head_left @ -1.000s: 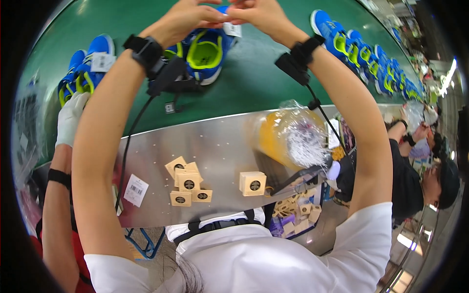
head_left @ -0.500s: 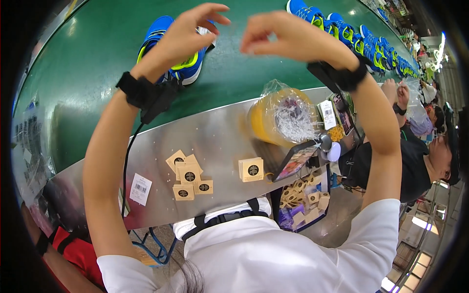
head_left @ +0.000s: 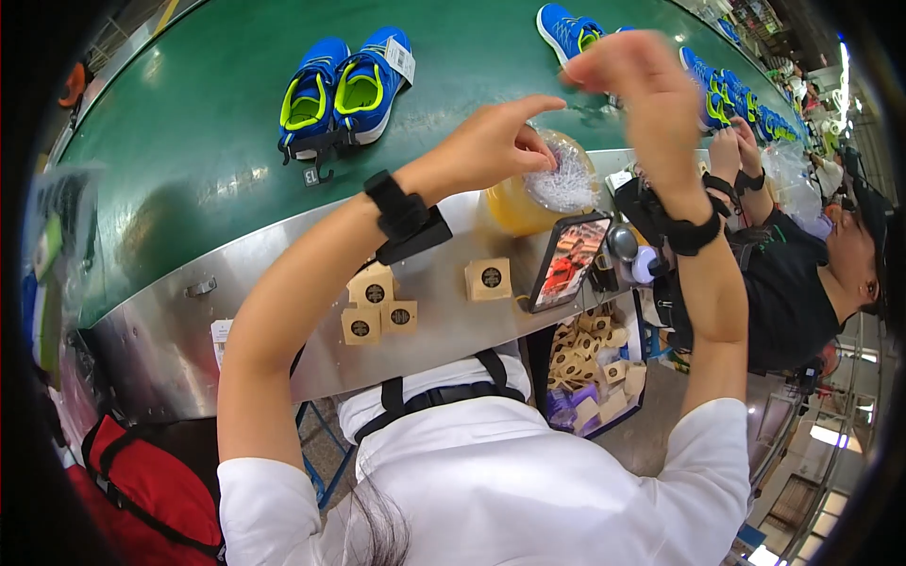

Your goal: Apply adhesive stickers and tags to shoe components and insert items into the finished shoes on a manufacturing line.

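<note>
Poised with the left hand (head_left: 510,141) over the far left part of the yellow tub (head_left: 510,215), fingers parted and nothing visible between them; cannot judge contact with the white strands (head_left: 571,184) in the tub. Holding the right hand (head_left: 651,90) high, beyond the tub and to its right, badly blurred, fingers bent; cannot tell whether grasping or empty. Visible just past its fingers, also beyond the tub: a partly hidden blue shoe (head_left: 564,36). Farther off, left of the tub on the green surface (head_left: 208,104): a pair of blue shoes (head_left: 360,90) side by side, clear of both hands, with a white tag (head_left: 401,58) on one and a black hanger (head_left: 311,143) at the heels. On the tub's near side: a stack of tan cards (head_left: 488,280) and, slightly right, a propped screen (head_left: 571,259).

By judgement, liable to pull out several strands in a tangle, if pinching too broadly among loose ends. Liable too to nudge the tub into the screen, from carrying the left wrist device (head_left: 408,222) so near the tub's left side. Also at risk of knocking the partly hidden shoe askew, through too wide a swing of the right hand.
</note>
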`<state>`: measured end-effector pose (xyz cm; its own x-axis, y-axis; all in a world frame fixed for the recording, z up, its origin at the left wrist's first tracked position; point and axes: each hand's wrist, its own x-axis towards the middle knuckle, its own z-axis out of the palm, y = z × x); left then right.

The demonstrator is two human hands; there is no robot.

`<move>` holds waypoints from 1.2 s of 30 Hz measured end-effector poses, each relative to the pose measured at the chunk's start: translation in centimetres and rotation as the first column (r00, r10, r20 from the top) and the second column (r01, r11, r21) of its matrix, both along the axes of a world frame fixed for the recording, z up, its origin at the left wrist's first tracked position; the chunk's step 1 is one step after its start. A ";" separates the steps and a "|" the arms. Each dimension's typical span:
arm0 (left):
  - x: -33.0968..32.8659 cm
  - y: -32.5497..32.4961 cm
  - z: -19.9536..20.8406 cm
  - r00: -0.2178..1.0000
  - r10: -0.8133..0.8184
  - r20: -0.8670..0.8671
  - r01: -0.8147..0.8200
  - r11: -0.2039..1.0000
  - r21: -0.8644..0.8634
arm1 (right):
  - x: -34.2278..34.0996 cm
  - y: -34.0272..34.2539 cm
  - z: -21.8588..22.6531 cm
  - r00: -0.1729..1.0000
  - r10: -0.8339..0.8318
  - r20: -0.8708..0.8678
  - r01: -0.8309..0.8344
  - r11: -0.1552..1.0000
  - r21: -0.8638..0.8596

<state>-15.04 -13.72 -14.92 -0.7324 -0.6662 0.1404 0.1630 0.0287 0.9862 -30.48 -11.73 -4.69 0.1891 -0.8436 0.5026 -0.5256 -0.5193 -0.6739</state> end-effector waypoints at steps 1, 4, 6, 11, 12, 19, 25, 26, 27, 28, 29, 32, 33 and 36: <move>0.3 0.1 -0.7 0.996 0.060 0.061 -0.054 0.993 -0.101 | 0.1 0.5 1.0 0.984 -0.021 0.178 0.031 0.998 -0.053; 0.6 0.6 -0.8 0.989 0.147 0.034 -0.139 0.974 -0.177 | -1.5 4.8 5.5 0.887 -0.114 0.448 0.197 0.970 -0.145; 3.1 1.1 0.4 0.949 0.315 0.026 -0.290 0.901 -0.322 | -2.2 8.4 6.4 0.880 0.156 0.449 -0.201 0.978 0.054; 14.8 4.8 -1.1 0.844 0.493 0.212 -0.417 0.851 -0.319 | 4.9 16.1 -1.0 0.943 0.252 -0.218 -0.108 0.850 0.516; 17.1 6.3 -1.6 0.806 0.517 0.288 -0.447 0.851 -0.277 | 6.7 16.5 -2.1 0.919 0.351 -0.177 -0.121 0.681 0.722; 24.2 16.4 -5.1 0.347 0.705 0.618 -0.493 0.698 -0.520 | 12.1 16.7 -13.3 0.811 0.260 -0.524 -0.013 0.904 0.427; 23.4 19.3 -7.2 0.169 0.786 0.594 -0.335 0.613 -0.716 | 12.2 16.7 -14.7 0.810 0.216 -0.546 0.021 0.919 0.394; 23.5 19.2 -7.3 0.169 0.786 0.594 -0.336 0.613 -0.715 | 12.1 16.6 -14.3 0.844 0.236 -0.481 0.000 0.898 0.440; 23.7 18.9 -7.4 0.180 0.764 0.619 -0.397 0.632 -0.665 | 12.0 16.6 -13.8 0.875 0.248 -0.416 -0.020 0.876 0.482; 23.9 18.6 -7.5 0.195 0.741 0.642 -0.454 0.648 -0.611 | 11.9 16.6 -13.6 0.875 0.241 -0.420 -0.012 0.877 0.480; 24.3 18.5 -7.9 0.204 0.741 0.639 -0.451 0.651 -0.611 | 11.8 16.7 -13.3 0.897 0.224 -0.382 -0.013 0.875 0.484; 25.2 17.5 -8.7 0.465 0.630 0.623 -0.633 0.728 -0.264 | 11.2 16.7 -12.9 0.921 0.191 -0.339 -0.017 0.891 0.454; 25.5 17.5 -8.5 0.481 0.586 0.653 -0.629 0.749 -0.209 | 10.9 16.6 -12.9 0.925 0.208 -0.319 -0.054 0.901 0.431; 25.4 18.2 -8.7 0.485 0.620 0.617 -0.746 0.662 -0.078 | 10.8 17.1 -13.2 0.952 0.205 -0.228 -0.089 0.896 0.435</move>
<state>10.36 4.48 -23.63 0.0774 -0.9539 -0.2901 -0.3928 -0.2966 0.8705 -19.64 5.36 -17.93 0.4023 -0.9151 0.0276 -0.6516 -0.3074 -0.6935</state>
